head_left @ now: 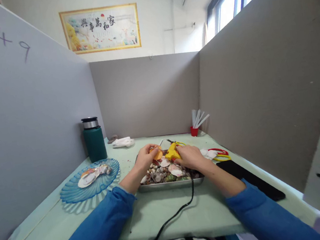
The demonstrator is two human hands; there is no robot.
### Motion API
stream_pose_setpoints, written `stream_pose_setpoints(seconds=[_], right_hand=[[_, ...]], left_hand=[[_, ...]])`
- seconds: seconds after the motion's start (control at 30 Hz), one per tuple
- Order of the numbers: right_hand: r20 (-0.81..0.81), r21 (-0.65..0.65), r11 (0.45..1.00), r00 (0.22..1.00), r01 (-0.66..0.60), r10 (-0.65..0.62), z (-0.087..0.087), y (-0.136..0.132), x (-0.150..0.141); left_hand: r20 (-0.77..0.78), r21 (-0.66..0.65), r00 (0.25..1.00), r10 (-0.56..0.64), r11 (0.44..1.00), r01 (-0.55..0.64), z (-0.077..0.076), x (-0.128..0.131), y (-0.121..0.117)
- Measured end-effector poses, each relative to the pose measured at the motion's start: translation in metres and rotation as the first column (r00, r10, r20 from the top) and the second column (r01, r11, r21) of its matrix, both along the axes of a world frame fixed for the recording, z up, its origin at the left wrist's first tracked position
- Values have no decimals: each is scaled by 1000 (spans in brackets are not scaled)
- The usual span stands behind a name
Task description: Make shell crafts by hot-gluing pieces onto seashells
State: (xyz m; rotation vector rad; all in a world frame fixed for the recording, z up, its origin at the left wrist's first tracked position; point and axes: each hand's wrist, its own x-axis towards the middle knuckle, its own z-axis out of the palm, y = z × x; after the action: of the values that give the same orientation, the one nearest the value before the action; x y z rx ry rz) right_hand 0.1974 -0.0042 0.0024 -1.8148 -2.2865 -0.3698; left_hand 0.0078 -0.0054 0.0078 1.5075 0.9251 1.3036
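So the left hand (pixel 146 157) had its thumb and fingers pinched together on a flat orange shell (pixel 156 153), held up over the far part of a shiny metal tray (pixel 171 185) full of mixed seashells (pixel 157 174). The right hand (pixel 190 156) was wrapped around a yellow plastic glue gun (pixel 171 152) with a black cord (pixel 180 210), right beside the shell. Couldn't tell exactly where each right finger sat, or whether gun and shell touched.
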Motion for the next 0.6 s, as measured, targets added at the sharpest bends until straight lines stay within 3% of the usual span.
stream_pose_setpoints(seconds=[0.47, 0.6], right_hand=[[-5, -2, 999, 999, -40, 40, 3, 1, 4], [-145, 138, 990, 988, -23, 43, 10, -2, 1]], left_hand=[[-13, -16, 1000, -4, 1000, 4, 0, 0, 0], [-5, -27, 1000, -12, 1000, 12, 1, 0, -2]])
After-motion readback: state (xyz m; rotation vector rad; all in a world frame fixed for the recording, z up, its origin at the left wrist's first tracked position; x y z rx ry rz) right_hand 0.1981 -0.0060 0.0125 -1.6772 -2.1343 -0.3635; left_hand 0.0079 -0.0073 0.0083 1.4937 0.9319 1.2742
